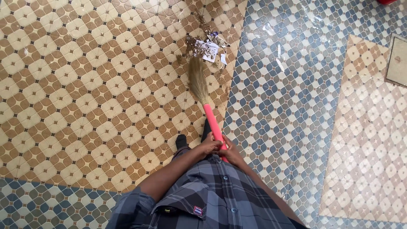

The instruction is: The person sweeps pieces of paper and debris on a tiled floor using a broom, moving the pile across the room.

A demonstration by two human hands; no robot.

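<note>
I look down at a patterned tile floor. A grass broom point(198, 78) with a pink handle point(213, 123) points away from me. My left hand point(209, 147) and my right hand point(229, 149) both grip the near end of the handle, close together. The straw tip rests just short of a pile of dirt and paper scraps point(206, 48) on the brown tiles. My dark shoe point(182, 141) shows just left of the handle.
Brown-and-cream tiles point(85, 85) cover the left, blue-grey tiles point(288, 106) the middle right, with a pale tiled panel point(369, 140) further right. A square floor plate point(397, 61) sits at the right edge. A red object point(388, 1) peeks in top right.
</note>
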